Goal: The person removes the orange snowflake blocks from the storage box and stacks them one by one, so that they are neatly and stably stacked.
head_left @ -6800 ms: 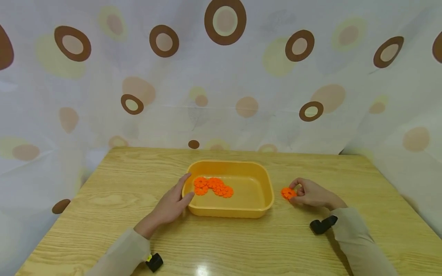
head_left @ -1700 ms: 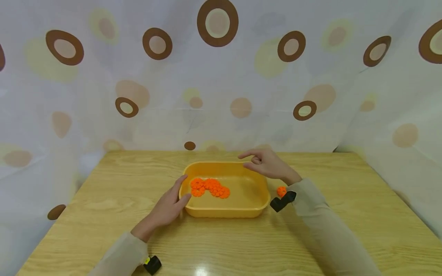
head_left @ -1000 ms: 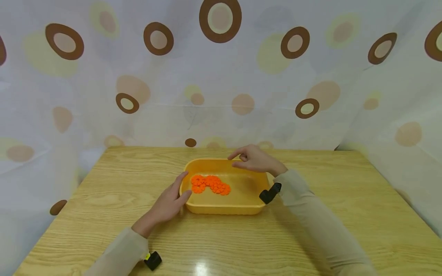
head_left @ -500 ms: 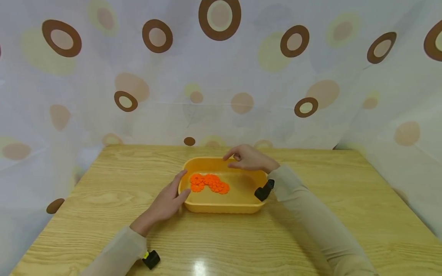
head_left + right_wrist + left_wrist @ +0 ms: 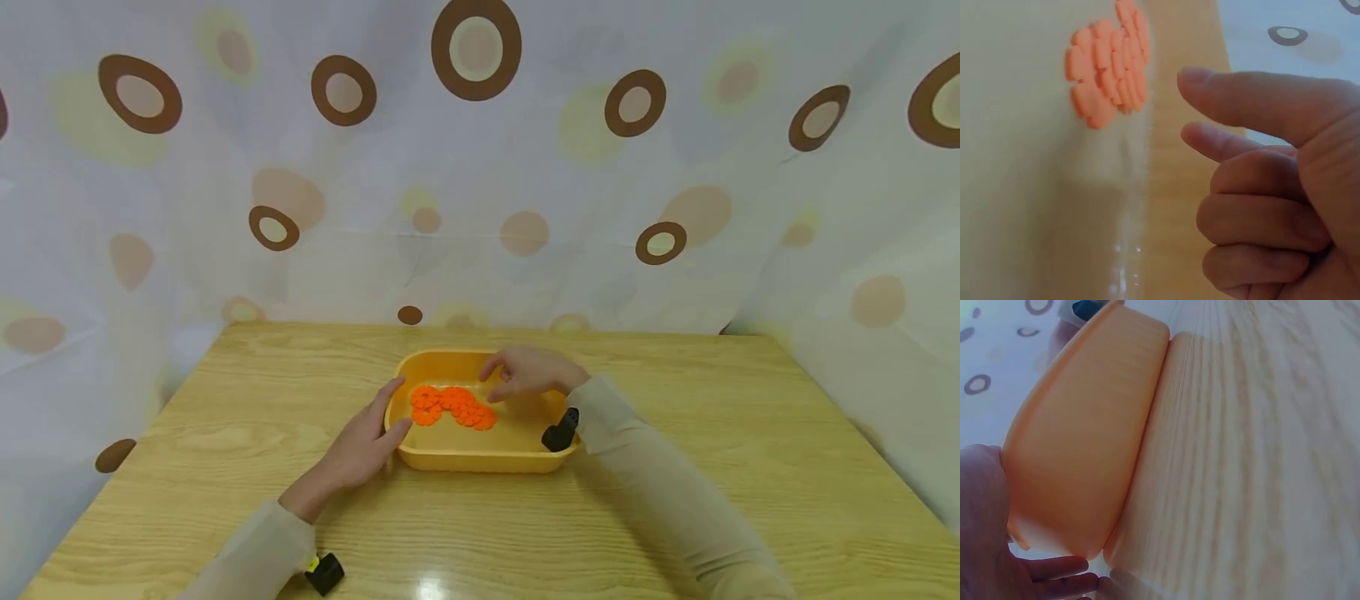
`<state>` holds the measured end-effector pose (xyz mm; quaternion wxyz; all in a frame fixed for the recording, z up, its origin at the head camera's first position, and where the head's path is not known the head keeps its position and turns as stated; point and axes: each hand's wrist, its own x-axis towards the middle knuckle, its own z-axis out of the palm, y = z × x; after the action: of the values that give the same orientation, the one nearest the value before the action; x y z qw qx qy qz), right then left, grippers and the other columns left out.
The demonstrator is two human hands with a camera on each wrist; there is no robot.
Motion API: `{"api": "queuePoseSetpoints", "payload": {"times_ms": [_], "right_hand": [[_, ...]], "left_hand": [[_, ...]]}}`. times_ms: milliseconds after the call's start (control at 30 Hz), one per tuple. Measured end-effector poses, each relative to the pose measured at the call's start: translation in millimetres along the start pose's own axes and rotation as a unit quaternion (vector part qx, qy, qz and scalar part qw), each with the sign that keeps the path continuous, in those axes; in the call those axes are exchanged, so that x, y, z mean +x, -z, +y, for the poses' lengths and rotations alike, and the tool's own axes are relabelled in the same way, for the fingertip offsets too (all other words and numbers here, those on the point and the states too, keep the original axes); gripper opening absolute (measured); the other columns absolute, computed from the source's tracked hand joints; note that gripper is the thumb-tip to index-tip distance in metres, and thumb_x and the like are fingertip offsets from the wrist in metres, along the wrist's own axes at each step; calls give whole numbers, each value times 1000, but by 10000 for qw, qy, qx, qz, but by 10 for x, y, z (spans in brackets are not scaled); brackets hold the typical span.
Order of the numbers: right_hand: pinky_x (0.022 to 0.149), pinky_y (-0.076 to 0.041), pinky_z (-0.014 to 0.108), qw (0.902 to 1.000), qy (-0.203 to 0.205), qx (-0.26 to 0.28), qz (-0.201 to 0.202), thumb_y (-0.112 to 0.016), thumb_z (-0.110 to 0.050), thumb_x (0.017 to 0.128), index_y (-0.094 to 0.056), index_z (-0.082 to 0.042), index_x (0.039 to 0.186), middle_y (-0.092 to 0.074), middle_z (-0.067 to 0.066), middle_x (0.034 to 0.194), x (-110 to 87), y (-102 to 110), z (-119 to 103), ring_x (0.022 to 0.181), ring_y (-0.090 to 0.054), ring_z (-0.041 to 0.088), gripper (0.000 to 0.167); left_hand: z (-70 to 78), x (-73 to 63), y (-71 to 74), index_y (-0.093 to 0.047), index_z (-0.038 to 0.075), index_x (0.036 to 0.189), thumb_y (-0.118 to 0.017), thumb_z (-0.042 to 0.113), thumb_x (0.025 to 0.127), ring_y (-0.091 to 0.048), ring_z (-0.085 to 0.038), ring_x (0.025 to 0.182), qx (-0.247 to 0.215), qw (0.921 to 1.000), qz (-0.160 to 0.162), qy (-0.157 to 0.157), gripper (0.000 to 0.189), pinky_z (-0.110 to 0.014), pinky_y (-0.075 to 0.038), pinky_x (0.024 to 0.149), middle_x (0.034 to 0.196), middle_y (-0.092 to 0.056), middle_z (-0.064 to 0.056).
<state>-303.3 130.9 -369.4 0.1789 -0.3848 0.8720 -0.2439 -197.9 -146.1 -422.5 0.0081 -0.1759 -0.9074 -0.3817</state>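
Observation:
A yellow-orange plastic tub [image 5: 480, 461] stands on the table, several orange notched plastic discs [image 5: 453, 405] lying overlapped in its left half. My left hand [image 5: 363, 442] holds the tub's left end, its thumb at the rim; in the left wrist view its fingers [image 5: 1063, 586] lie low by the outer wall. Over the tub's inside, just right of the discs, my right hand [image 5: 531, 372] points down with thumb and index finger apart. Nothing is between them, and the other fingers are curled in, as the right wrist view shows.
The wooden table [image 5: 450, 533] ends at a patterned cloth backdrop [image 5: 465, 183]. Black wrist cameras sit on both sleeves, the right one [image 5: 561, 429] overlapping the tub's right side. My right sleeve [image 5: 652, 467] covers the table beside the tub.
Earlier my right hand held orange discs right of the tub; they were left on the table, where my sleeve now hides them. That hand has moved left and lowered into the tub. The left hand stays.

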Motion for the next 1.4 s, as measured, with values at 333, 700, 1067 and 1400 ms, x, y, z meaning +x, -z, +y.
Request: {"api": "queuePoseSetpoints", "payload": {"times_ms": [333, 700, 1067, 1400], "right_hand": [[68, -39, 25, 9974, -542, -217, -413, -80, -25, 79, -59, -3, 114, -53, 2, 79, 0, -88, 15, 68, -43, 12, 47], [87, -45, 27, 9925, -272, -1078, -516, -78, -25, 79, -58, -1, 112, -62, 9, 110, 126, -209, -44, 92, -53, 15, 45], [89, -47, 31, 9922, -518, -1016, -507, -76, -21, 81, -60, 0, 112, -62, 12, 113, 100, -223, -65, 100, -58, 20, 41], [83, -47, 28, 9921, -601, -1007, -440, -76, -17, 79, -60, -1, 110, -63, 10, 108, 81, -194, -17, 88, -53, 16, 39]], "left_hand": [[10, 16, -11, -21, 10, 153, -48, 28, 100, -52, -33, 116, 70, 10000, 50, -20, 62, -53, -38, 103, 148, -39, -24], [-1, 10, 17, -19, 12, 153, -47, 30, 101, -53, -35, 116, 65, 10000, 15, 74, 62, -52, -38, 103, 150, -37, -22], [-6, 0, 3, -17, 12, 154, -45, 31, 101, -35, -40, 137, -78, 9998, -162, 82, 63, -55, -28, 111, 153, -31, -24], [12, -4, 5, -20, 12, 153, -47, 32, 101, -54, -32, 109, 41, 9999, -83, 94, 62, -50, -41, 99, 139, -47, -22]]}}
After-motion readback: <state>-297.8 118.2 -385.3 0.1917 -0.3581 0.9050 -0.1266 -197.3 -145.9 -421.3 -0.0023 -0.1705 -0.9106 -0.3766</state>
